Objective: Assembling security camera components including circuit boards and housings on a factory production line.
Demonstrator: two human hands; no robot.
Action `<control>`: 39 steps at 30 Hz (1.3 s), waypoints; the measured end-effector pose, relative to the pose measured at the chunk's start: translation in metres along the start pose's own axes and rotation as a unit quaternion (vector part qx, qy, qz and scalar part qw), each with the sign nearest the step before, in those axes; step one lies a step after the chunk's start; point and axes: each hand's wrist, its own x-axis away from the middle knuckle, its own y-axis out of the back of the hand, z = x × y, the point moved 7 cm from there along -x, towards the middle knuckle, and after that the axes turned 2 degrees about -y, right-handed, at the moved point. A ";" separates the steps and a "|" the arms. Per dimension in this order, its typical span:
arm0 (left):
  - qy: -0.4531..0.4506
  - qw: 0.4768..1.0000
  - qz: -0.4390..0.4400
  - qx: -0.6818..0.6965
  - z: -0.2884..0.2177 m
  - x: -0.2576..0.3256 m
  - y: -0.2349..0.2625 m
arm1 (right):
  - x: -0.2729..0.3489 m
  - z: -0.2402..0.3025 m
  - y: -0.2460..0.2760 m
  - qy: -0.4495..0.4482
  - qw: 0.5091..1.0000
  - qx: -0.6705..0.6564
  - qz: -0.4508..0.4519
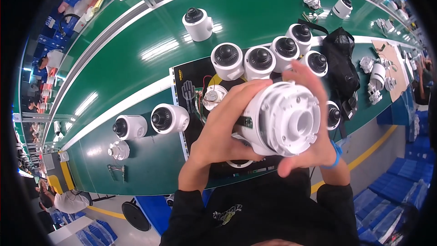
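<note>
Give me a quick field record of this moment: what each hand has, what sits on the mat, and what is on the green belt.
held item: white camera housing, round base facing the viewer
left hand: gripping the housing's left side
right hand: cupped around its right side
black mat: row of four white dome cameras behind the hands
green belt: one camera alone; two more lower left
black bag: right of the row

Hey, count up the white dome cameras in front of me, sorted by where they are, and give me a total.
Held in both hands: 1
On the black mat, back row: 5
At the mat's right edge: 1
On the bench left of the mat: 2
On the green belt, near one: 1
Total: 10
</note>
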 end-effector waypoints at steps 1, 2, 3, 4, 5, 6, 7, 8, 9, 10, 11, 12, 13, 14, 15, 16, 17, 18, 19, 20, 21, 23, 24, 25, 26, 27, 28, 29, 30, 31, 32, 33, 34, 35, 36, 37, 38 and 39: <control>-0.020 0.999 0.002 -0.030 -0.006 -0.001 0.003 | -0.006 0.021 0.007 0.023 0.989 0.139 -0.037; -0.046 0.998 -0.008 -0.044 -0.007 0.000 0.004 | -0.007 0.025 0.006 0.036 0.988 0.149 -0.010; -0.071 0.996 -0.025 -0.047 -0.006 0.000 0.004 | -0.007 0.028 0.004 0.048 0.986 0.159 0.016; -0.095 0.993 -0.041 -0.052 -0.006 0.001 0.005 | -0.011 0.036 0.005 0.068 0.983 0.169 -0.002; -0.088 0.994 -0.042 -0.054 -0.005 0.002 0.006 | -0.014 0.040 0.010 0.067 0.983 0.169 -0.005; -0.088 0.994 -0.039 -0.055 -0.004 0.003 0.006 | -0.017 0.041 0.012 0.044 0.984 0.169 0.030; -0.082 0.995 -0.030 -0.050 -0.003 0.002 0.005 | -0.019 0.040 0.014 0.023 0.983 0.170 0.066; -0.076 0.996 -0.022 -0.045 -0.002 0.002 0.004 | -0.020 0.041 0.019 0.002 0.986 0.149 0.076; -0.059 0.997 -0.016 -0.052 -0.001 0.001 0.005 | -0.019 0.041 0.019 0.002 0.986 0.148 0.074; -0.059 0.997 -0.015 -0.051 0.000 0.001 0.004 | -0.018 0.042 0.023 -0.002 0.992 0.122 0.042; -0.065 0.997 -0.025 -0.035 0.000 0.002 0.004 | -0.016 0.042 0.027 -0.005 0.995 0.095 0.010; -0.071 0.997 -0.036 -0.019 0.001 0.002 0.004 | -0.014 0.042 0.027 0.002 0.996 0.090 0.004; -0.075 0.996 -0.035 -0.014 0.000 0.002 0.004 | -0.014 0.044 0.026 0.002 0.996 0.091 0.003; -0.076 0.996 -0.034 -0.014 -0.001 0.001 0.004 | -0.013 0.047 0.025 0.003 0.994 0.113 0.002; -0.085 0.996 -0.034 -0.014 -0.002 0.000 0.003 | -0.012 0.048 0.024 0.005 0.991 0.136 0.002; -0.093 0.995 -0.035 -0.014 -0.003 0.000 0.003 | -0.011 0.047 0.021 0.005 0.991 0.135 0.002; -0.093 0.995 -0.034 -0.014 -0.003 0.000 0.002 | -0.010 0.044 0.018 0.011 0.992 0.124 -0.005; -0.091 0.995 -0.035 -0.018 -0.002 0.000 0.002 | -0.009 0.042 0.016 0.017 0.993 0.114 -0.012; -0.090 0.995 -0.036 -0.022 -0.001 0.001 0.001 | -0.009 0.042 0.014 0.028 0.993 0.117 -0.005; -0.089 0.995 -0.037 -0.026 -0.001 0.001 0.001 | -0.010 0.038 0.013 0.027 0.993 0.117 -0.005; -0.088 0.995 -0.037 -0.026 0.000 0.002 0.000 | -0.010 0.036 0.012 0.045 0.994 0.104 -0.002; -0.094 0.995 -0.040 -0.022 0.000 0.003 0.001 | -0.010 0.032 0.010 0.063 0.994 0.091 0.002; -0.094 0.995 -0.041 -0.022 0.001 0.002 0.001 | -0.011 0.031 0.009 0.068 0.994 0.083 0.013; -0.100 0.994 -0.043 -0.033 -0.001 0.002 0.002 | -0.011 0.031 0.008 0.073 0.994 0.076 0.024; -0.106 0.992 -0.044 -0.044 -0.002 0.001 0.003 | -0.012 0.032 0.006 0.074 0.994 0.076 0.025; -0.106 0.992 -0.045 -0.044 -0.003 0.002 0.004 | -0.013 0.034 0.003 0.065 0.993 0.089 0.029; -0.100 0.992 -0.043 -0.060 -0.003 0.001 0.004 | -0.014 0.035 0.001 0.057 0.993 0.103 0.031; -0.093 0.992 -0.041 -0.076 -0.002 0.001 0.003 | -0.012 0.035 0.000 0.057 0.992 0.104 0.031; -0.094 0.992 -0.041 -0.075 -0.003 0.000 0.003 | -0.010 0.032 0.000 0.044 0.990 0.127 0.033; -0.090 0.991 -0.047 -0.085 -0.003 0.000 0.004 | -0.009 0.029 -0.001 0.032 0.988 0.150 0.035; -0.085 0.990 -0.054 -0.094 -0.003 -0.001 0.004 | -0.009 0.031 0.002 0.031 0.988 0.151 0.034; -0.078 0.989 -0.059 -0.110 -0.002 -0.001 0.003 | -0.010 0.030 0.003 -0.004 0.984 0.169 0.047; -0.071 0.987 -0.064 -0.128 -0.002 0.000 0.003 | -0.010 0.028 0.004 -0.038 0.980 0.186 0.060; -0.069 0.986 -0.067 -0.135 -0.002 0.000 0.003 | -0.011 0.028 0.003 -0.038 0.980 0.186 0.059; -0.069 0.986 -0.066 -0.135 -0.002 0.001 0.004 | -0.011 0.027 0.001 -0.047 0.978 0.194 0.067; -0.063 0.988 -0.057 -0.126 0.001 0.002 0.005 | -0.012 0.025 0.000 -0.056 0.975 0.204 0.076; -0.057 0.990 -0.048 -0.118 0.003 0.002 0.006 | -0.012 0.026 -0.002 -0.025 0.979 0.186 0.083; -0.059 0.993 -0.038 -0.100 0.004 0.004 0.005 | -0.013 0.024 -0.002 -0.024 0.979 0.185 0.083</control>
